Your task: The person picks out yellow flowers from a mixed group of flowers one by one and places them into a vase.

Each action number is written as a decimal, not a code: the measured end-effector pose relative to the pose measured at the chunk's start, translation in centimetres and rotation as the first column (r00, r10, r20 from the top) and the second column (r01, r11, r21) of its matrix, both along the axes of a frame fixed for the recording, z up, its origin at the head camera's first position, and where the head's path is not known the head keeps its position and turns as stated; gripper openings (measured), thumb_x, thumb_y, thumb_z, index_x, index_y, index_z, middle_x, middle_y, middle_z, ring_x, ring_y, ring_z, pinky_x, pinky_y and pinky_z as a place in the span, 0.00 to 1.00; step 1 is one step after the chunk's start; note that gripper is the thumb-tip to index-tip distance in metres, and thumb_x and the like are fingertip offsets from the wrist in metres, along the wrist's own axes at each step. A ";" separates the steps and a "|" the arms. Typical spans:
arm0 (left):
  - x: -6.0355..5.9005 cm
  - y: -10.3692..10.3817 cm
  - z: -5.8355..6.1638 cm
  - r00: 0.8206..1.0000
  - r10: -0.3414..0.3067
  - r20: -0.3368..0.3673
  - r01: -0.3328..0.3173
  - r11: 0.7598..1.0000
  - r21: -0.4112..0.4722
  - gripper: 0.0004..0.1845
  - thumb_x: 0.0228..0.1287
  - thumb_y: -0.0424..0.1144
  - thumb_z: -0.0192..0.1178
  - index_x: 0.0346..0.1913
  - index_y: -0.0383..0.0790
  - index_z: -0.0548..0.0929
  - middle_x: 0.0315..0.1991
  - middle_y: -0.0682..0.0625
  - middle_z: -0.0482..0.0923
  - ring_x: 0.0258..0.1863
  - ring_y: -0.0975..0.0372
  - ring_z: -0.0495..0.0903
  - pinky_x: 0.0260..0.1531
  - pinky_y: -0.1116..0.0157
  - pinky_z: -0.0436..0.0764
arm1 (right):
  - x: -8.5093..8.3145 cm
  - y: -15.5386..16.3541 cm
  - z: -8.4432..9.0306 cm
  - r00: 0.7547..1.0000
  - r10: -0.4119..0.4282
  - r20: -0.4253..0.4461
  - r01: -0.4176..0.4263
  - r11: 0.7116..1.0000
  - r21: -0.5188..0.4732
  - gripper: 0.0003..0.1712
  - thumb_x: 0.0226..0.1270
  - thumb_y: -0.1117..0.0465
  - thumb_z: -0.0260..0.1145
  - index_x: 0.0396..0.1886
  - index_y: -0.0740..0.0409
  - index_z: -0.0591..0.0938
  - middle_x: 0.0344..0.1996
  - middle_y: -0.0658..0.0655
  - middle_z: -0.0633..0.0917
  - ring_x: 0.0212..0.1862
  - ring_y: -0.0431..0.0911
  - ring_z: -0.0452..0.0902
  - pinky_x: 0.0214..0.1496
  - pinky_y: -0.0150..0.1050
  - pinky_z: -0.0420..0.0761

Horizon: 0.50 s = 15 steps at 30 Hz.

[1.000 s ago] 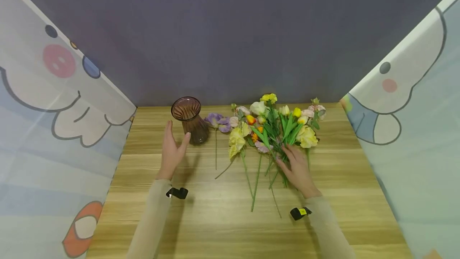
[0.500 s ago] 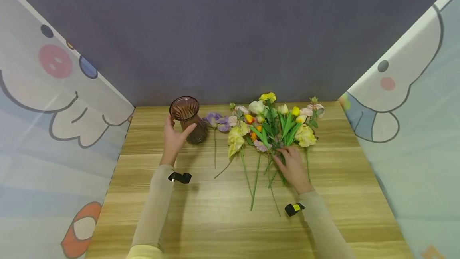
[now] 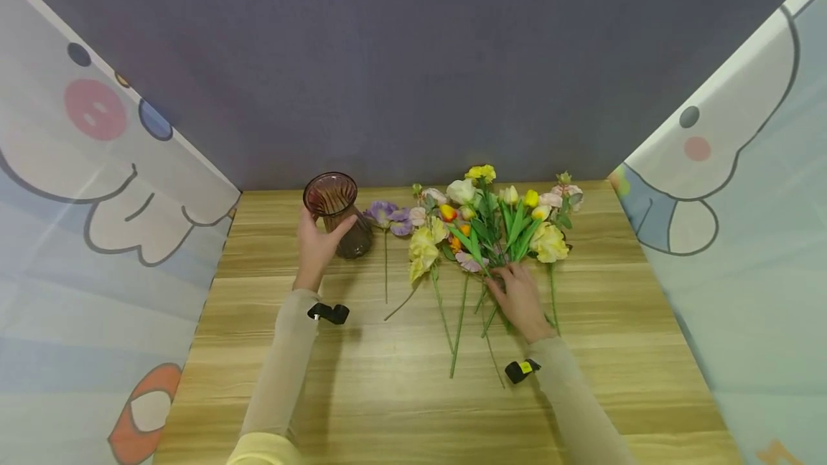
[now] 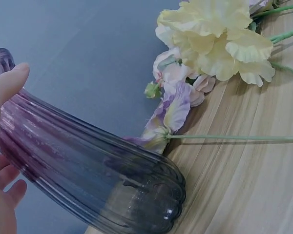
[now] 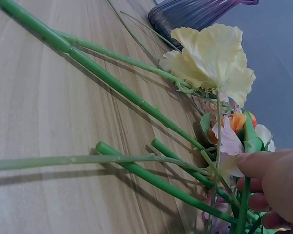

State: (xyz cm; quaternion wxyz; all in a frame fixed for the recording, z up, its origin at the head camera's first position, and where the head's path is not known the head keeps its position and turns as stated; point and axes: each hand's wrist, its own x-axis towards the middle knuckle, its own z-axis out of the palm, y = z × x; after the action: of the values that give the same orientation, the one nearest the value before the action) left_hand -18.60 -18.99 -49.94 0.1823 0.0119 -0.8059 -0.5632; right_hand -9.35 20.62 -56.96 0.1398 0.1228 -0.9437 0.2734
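Wooden desk (image 3: 400,379), ribbed purple vase (image 3: 339,214) upright near back edge with left hand (image 3: 316,246) fingers curled round its neck, right hand (image 3: 520,300) fingers pinching tangled flower stems (image 3: 478,293): risk of tipping glass or dragging neighbouring blooms along.

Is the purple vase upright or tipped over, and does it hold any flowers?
Upright and empty: the purple vase stands with its mouth up, left hand around it; flowers lie on the table.

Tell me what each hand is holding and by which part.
The left hand grips the purple glass vase around its narrow upper body, below the rim. The right hand rests on the flower stems; whether it grips them cannot be told.
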 end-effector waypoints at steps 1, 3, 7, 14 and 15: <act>-0.1 0.1 0.0 1.000 0.002 -0.004 -0.002 1.000 0.001 0.49 0.56 0.43 0.79 0.75 0.34 0.64 0.68 0.37 0.71 0.70 0.46 0.70 0.73 0.45 0.66 | 0.0 0.0 0.0 1.000 0.002 -0.001 -0.002 1.000 -0.005 0.13 0.66 0.63 0.75 0.44 0.69 0.87 0.36 0.63 0.82 0.39 0.56 0.74 0.41 0.51 0.75; -0.2 0.2 0.0 1.000 0.006 -0.011 -0.006 1.000 0.006 0.49 0.55 0.42 0.79 0.76 0.35 0.63 0.69 0.37 0.70 0.70 0.47 0.70 0.73 0.46 0.67 | -0.1 -0.1 0.2 1.000 0.000 0.007 0.000 1.000 -0.015 0.13 0.67 0.62 0.75 0.44 0.69 0.87 0.36 0.63 0.83 0.40 0.57 0.75 0.42 0.52 0.76; -0.4 0.3 0.1 1.000 0.013 -0.026 -0.012 1.000 0.026 0.47 0.56 0.41 0.79 0.76 0.37 0.65 0.68 0.38 0.71 0.69 0.48 0.70 0.72 0.47 0.68 | -0.2 -0.2 0.4 0.999 -0.005 0.034 0.006 1.000 -0.021 0.14 0.69 0.60 0.73 0.44 0.69 0.88 0.37 0.64 0.85 0.41 0.58 0.77 0.45 0.53 0.78; -0.6 0.5 -0.2 0.998 0.033 -0.044 -0.031 0.998 0.047 0.44 0.57 0.38 0.78 0.74 0.36 0.67 0.66 0.36 0.74 0.66 0.47 0.73 0.69 0.46 0.71 | -0.3 -0.4 0.3 0.999 -0.009 0.042 0.009 1.000 -0.017 0.12 0.69 0.62 0.72 0.43 0.69 0.88 0.29 0.60 0.83 0.34 0.53 0.75 0.37 0.48 0.76; -0.7 0.4 -0.3 0.998 0.034 -0.048 -0.031 0.998 0.049 0.44 0.57 0.38 0.78 0.74 0.36 0.68 0.66 0.36 0.74 0.66 0.46 0.74 0.68 0.46 0.71 | -0.3 -0.5 0.3 0.999 -0.010 0.046 0.010 1.000 -0.016 0.11 0.69 0.62 0.72 0.43 0.69 0.88 0.29 0.59 0.83 0.33 0.52 0.75 0.35 0.47 0.75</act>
State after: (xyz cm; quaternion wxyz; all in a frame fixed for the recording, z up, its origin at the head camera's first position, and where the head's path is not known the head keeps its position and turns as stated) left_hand -19.27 -18.55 -50.20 0.2105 0.0157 -0.7872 -0.5795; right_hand -9.69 20.16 -56.63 0.1205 0.1107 -0.9450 0.2830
